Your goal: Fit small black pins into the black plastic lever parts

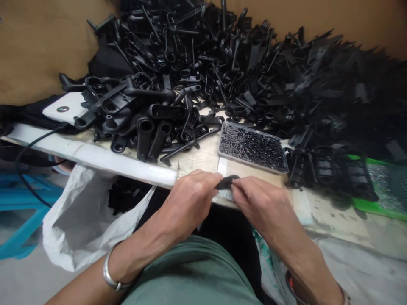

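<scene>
Between my two hands, at the table's front edge, is a small black plastic part (226, 182). My left hand (194, 199) is closed on its left end. At its right end the fingers of my right hand (262, 201) are pinched together against it; whether a tiny piece is in them I cannot make out. Just beyond my hands lies a clear shallow tray (221, 153) full of small dark metal pieces. Black plastic handle-like parts (144, 135) lie loose behind my left hand.
A large heap of black plastic parts (197, 51) covers the back. Right of the tray, black parts (327, 169) stand beside a green tray (365, 205) of small shiny pieces. At left are a white box (65, 108), a cable (27, 146), a white sack (76, 228) and a blue stool (28, 212).
</scene>
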`<action>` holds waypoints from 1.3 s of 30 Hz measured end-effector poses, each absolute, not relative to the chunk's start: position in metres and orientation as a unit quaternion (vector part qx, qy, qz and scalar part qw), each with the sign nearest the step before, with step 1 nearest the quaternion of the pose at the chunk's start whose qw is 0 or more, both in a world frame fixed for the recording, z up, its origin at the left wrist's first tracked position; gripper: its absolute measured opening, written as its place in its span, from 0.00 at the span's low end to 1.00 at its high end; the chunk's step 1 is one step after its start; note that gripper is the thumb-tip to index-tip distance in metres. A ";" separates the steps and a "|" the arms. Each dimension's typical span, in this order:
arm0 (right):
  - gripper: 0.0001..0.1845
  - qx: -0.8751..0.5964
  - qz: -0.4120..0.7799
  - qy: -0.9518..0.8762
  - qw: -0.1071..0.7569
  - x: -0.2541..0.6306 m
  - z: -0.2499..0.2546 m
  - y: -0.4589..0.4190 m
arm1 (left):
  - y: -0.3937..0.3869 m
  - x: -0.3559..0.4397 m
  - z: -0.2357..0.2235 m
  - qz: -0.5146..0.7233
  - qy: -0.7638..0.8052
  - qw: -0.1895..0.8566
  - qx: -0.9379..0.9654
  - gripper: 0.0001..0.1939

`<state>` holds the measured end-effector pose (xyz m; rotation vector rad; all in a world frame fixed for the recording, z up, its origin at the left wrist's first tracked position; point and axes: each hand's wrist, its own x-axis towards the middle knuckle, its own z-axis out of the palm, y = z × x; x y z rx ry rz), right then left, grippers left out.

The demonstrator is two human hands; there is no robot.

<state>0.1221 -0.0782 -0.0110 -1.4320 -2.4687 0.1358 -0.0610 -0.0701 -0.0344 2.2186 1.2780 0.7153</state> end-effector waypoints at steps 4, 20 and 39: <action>0.11 -0.507 0.042 -0.856 0.092 0.117 -0.008 -0.080 | -0.068 -0.060 -0.034 0.260 0.463 0.247 0.811 0.15; 0.11 -0.591 0.144 -0.790 0.079 0.117 0.000 -0.065 | -0.067 -0.063 -0.042 0.304 0.436 0.263 0.805 0.11; 0.14 -0.477 0.037 -0.875 -0.072 0.116 0.011 -0.050 | -0.067 -0.064 -0.035 0.237 0.425 0.264 0.833 0.16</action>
